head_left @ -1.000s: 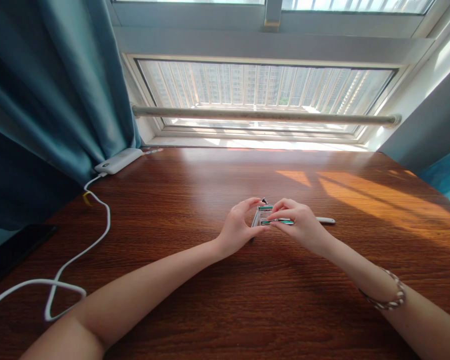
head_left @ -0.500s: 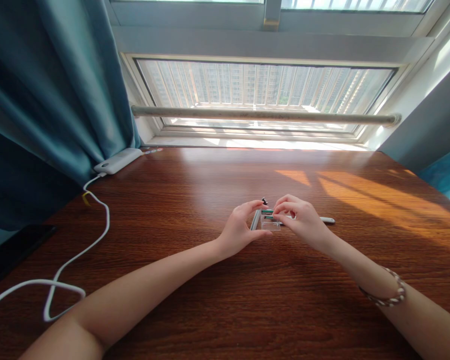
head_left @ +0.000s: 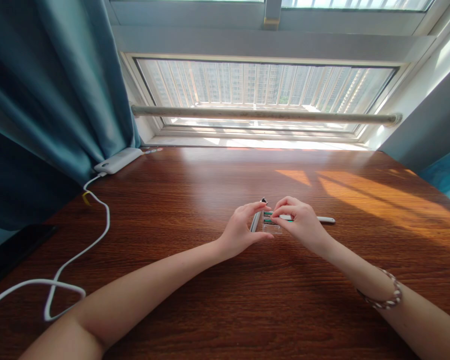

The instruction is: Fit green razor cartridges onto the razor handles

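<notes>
A small clear plastic case (head_left: 272, 229) with narrow dark pieces edged in green (head_left: 268, 221) lies on the wooden desk. My left hand (head_left: 242, 225) spans it, thumb at the near edge and fingers at the far edge. Thumb and fingertips of my right hand (head_left: 297, 220) are pinched together over the green-edged pieces; whatever is between them is hidden. A slim white-and-grey bar (head_left: 255, 221) lies inside the curve of my left hand, near a small dark metallic piece (head_left: 263, 200). From behind my right hand sticks out a thin white handle (head_left: 326, 220).
A white box-shaped device (head_left: 120, 161) sits at the back left by the blue curtain (head_left: 60, 75). Its white cable (head_left: 108, 220) loops down the left of the desk (head_left: 210, 310). A dark flat object (head_left: 18, 250) lies at the left edge. A rail (head_left: 262, 115) crosses the window.
The clear case has shifted slightly towards me and to the right. My right fingertips have moved a little to the left, and more of the green-edged pieces shows. My left hand stays nearly still.
</notes>
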Motion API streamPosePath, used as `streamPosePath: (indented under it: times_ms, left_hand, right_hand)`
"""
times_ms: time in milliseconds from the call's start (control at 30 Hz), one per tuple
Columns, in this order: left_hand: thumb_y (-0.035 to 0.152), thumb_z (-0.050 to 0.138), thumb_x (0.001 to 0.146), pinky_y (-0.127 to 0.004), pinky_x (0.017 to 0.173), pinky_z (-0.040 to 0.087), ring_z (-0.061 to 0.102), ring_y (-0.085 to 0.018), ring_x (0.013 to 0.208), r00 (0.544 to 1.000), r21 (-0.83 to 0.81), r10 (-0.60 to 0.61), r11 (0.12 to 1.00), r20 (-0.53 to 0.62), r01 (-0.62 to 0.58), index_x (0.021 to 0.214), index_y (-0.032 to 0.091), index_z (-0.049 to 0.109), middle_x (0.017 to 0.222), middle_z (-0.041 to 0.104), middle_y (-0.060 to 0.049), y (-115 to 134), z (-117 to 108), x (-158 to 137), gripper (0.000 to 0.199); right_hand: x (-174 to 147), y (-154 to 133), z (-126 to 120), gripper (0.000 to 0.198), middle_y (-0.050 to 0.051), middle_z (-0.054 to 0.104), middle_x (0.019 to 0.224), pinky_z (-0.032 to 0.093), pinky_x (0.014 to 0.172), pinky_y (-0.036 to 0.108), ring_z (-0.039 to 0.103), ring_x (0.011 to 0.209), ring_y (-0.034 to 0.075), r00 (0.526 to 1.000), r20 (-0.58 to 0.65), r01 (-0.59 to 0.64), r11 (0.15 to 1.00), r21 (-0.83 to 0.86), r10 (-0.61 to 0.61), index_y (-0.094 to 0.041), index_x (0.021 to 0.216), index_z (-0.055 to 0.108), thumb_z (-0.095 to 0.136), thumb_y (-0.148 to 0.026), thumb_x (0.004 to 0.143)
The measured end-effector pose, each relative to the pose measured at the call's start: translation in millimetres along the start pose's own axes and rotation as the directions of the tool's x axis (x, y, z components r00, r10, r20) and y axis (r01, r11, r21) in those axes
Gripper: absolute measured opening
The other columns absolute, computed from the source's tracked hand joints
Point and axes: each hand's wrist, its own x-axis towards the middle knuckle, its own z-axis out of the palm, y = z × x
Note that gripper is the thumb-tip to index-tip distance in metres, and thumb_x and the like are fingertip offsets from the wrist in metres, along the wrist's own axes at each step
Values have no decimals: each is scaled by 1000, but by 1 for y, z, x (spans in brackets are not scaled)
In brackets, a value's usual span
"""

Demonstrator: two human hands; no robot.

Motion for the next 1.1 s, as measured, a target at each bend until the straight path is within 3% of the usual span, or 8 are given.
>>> streamPosePath:
  times_ms: [167,267,400,500,600,733,867,1100]
  left_hand:
    - [35,73,56,-40,99,32,48,-24,111,999,-66,-32,997,-3,31,116,21,45,114,57,-9,-1,1,0,67]
    - [32,72,57,-38,99,34,49,-22,110,998,-141,-57,988,-8,55,115,19,44,116,56,-10,-1,1,0,65]
    - [27,71,60,-35,98,36,48,-21,112,995,-235,-95,968,-37,84,113,19,44,118,54,-9,-2,2,0,61]
    - [25,72,59,-36,99,35,47,-21,113,993,-265,-114,959,-39,99,113,20,44,118,54,-8,-4,2,0,62]
    - [25,72,59,-35,99,35,47,-20,114,995,-263,-99,961,-23,90,115,20,43,119,54,-8,-4,2,-1,63]
    - [31,72,58,-39,101,31,42,-23,118,996,-101,-63,993,-62,56,119,20,41,125,47,-10,-4,0,0,70]
    - [37,71,57,-44,103,25,34,-26,122,997,180,2,984,-75,11,121,23,42,126,45,-9,-7,-1,0,71]
    - [31,65,65,-46,98,29,38,-26,116,997,360,-25,932,-72,50,118,22,42,120,49,-9,-14,2,-1,59]
  right_hand:
    - [0,1,2,4,1,57,78,43,66,26,54,71,13,995,-29,-90,995,36,92,-20,69,64,61,-23,70]
    - [2,4,2,18,2,58,86,45,66,27,55,73,13,988,-35,-143,984,110,148,-19,84,61,63,-29,69]
    - [5,8,-3,51,5,56,104,46,77,31,55,93,17,992,123,-12,978,210,-14,-21,110,51,69,-31,63]
    - [6,6,-9,54,6,54,107,45,82,33,53,97,19,966,206,127,981,147,-156,-22,114,49,68,-26,63]
    - [6,4,-12,55,7,53,106,44,82,34,52,97,20,953,228,191,979,66,-201,-22,117,47,65,-22,66]
    - [9,17,-11,59,8,53,108,44,83,36,52,99,21,962,193,188,981,45,-193,-22,121,43,66,-23,66]
    - [15,50,-11,62,7,55,107,44,85,37,53,99,20,987,139,78,997,0,-77,-20,122,40,66,-23,66]
    - [22,99,-6,62,9,57,106,43,85,36,56,95,19,994,47,-94,987,-127,101,-16,120,43,66,-17,62]
